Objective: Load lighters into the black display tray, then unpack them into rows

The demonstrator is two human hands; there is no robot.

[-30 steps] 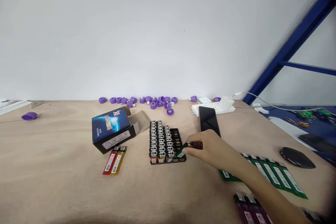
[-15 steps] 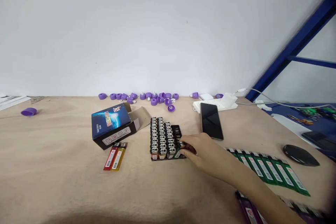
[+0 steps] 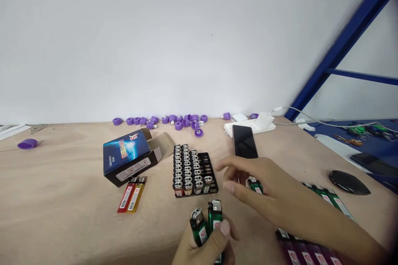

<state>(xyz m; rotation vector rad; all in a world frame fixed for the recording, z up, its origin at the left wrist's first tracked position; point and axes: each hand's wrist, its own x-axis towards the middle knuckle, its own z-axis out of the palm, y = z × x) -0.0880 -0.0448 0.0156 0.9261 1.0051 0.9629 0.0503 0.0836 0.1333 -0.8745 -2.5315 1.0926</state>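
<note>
My left hand (image 3: 202, 245) enters at the bottom centre, shut on two green disposable lighters (image 3: 205, 224) with metal tops. My right hand (image 3: 264, 188) spreads its fingers above a green lighter (image 3: 255, 185), which shows between thumb and fingers. It sits at the left end of a row of green-labelled lighters (image 3: 326, 196), partly hidden by that hand. To its left, a black tray (image 3: 211, 165) holds several upright lighters (image 3: 186, 169) in columns, with some slots bare at the right side.
A blue LIGHTERS carton (image 3: 124, 155) lies open, with red and yellow lighters (image 3: 130, 194) in front. Behind stand a phone (image 3: 244, 141), a white power strip (image 3: 248, 128) and scattered purple caps (image 3: 161, 120). Purple-labelled lighters (image 3: 304, 248) lie at the front right.
My left hand has come into view holding two green lighters. My right hand has left the tray and moved right, and a lighter stands in the tray's rightmost filled column.
</note>
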